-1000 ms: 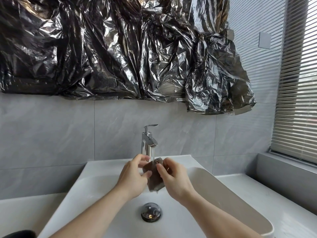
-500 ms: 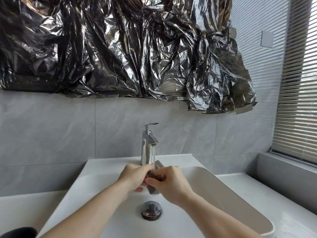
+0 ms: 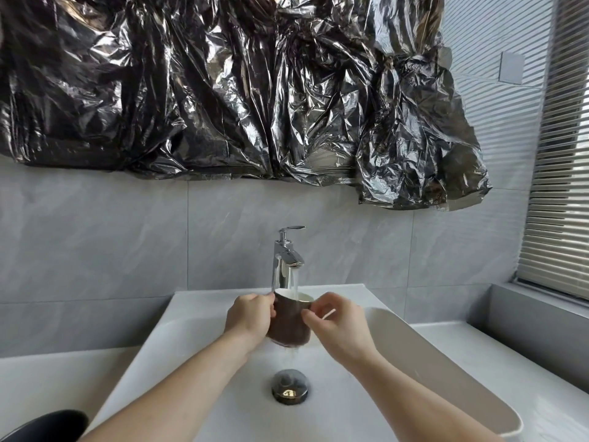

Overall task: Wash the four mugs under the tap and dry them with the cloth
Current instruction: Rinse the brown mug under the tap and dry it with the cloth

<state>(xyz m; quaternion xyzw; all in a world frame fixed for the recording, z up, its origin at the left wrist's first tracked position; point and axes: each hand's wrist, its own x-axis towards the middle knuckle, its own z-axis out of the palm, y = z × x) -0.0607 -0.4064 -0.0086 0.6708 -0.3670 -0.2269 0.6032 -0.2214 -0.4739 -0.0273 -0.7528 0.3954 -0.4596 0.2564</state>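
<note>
under the running tap (image 3: pixel 287 254) — left hand (image 3: pixel 250 315) grips the brown mug (image 3: pixel 289 323), right hand (image 3: pixel 338 323) pinches its rim.

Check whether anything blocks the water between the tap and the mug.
Nothing visible does. The stream falls straight from the tap into the open mouth of the mug, which the left hand and right hand hold by its sides.

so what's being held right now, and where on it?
A brown mug, upright under the running tap. The left hand wraps its left side; the right hand pinches near the rim on the right.
</note>
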